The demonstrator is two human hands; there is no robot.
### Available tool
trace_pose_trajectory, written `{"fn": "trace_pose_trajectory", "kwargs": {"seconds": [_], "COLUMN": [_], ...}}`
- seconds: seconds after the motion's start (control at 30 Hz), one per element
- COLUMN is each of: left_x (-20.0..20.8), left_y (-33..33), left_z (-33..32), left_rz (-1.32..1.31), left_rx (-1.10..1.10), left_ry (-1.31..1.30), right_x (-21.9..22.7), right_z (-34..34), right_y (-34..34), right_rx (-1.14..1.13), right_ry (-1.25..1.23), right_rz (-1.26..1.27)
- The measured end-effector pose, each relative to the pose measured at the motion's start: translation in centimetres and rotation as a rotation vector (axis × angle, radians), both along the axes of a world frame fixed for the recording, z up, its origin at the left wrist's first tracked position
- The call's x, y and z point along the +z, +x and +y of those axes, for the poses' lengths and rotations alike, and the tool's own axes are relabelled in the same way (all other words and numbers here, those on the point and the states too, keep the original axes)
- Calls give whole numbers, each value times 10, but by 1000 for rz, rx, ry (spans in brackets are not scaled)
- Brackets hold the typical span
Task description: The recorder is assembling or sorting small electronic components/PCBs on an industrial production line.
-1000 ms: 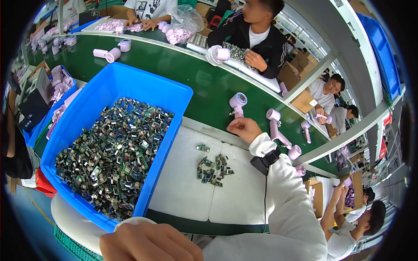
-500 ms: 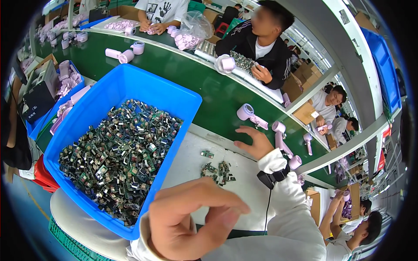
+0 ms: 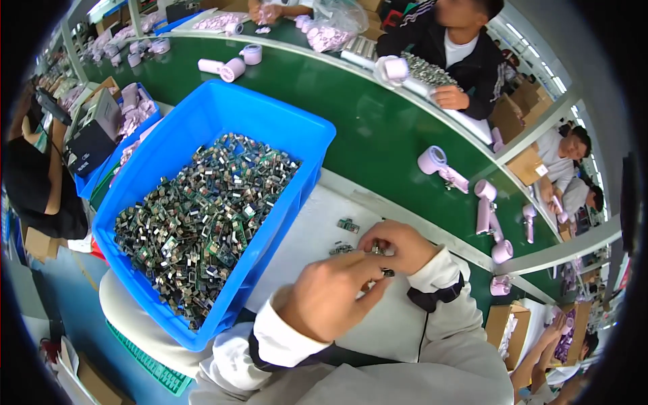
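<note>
Both hands meet low over the white pad (image 3: 304, 239), just right of the blue bin (image 3: 263, 118). The left hand (image 3: 331, 297) reaches in with its grip nearly closed, thumb and finger drawn together beside a small board (image 3: 387, 273) — I cannot tell whether it is pinched or lies on the pad behind. The right hand (image 3: 405, 246) curls inward, fingers bent over a few more boards, and whether its grip has hold of any cannot be told either. One loose board (image 3: 348, 225) lies alone on the pad, with a small cluster (image 3: 341, 249) close to the fingers. The bin holds a broad heap (image 3: 209, 223) of similar boards. Each wrist wears a black band. Beyond the pad runs a green tabletop (image 3: 364, 162), where lilac casings (image 3: 432, 160) lie spread about — and across it sits a person in a black jacket (image 3: 476, 57).
</note>
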State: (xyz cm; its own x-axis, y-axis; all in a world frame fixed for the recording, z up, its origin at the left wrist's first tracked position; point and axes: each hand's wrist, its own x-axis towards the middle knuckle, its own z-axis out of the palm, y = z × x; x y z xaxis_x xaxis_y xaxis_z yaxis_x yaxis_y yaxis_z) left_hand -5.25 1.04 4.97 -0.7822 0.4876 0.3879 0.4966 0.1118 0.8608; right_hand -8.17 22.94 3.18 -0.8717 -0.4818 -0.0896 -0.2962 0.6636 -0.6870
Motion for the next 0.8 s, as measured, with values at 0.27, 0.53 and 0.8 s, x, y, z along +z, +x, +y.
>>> {"fn": "trace_pose_trajectory", "kwargs": {"seconds": [0.27,0.53,0.8], "left_x": [-37,-50,-57], "left_y": [-6,-19,-6], "left_z": [-7,-22,-37], "left_rz": [-36,-331,-265], "left_rx": [286,327,207], "left_ry": [-237,-132,76], "right_x": [-4,-10,-1], "right_z": [0,1,-7], "right_y": [-5,-6,4], "right_rx": [-11,-84,-37], "right_ry": [-47,-83,-33], "right_rz": [20,20,85]}}
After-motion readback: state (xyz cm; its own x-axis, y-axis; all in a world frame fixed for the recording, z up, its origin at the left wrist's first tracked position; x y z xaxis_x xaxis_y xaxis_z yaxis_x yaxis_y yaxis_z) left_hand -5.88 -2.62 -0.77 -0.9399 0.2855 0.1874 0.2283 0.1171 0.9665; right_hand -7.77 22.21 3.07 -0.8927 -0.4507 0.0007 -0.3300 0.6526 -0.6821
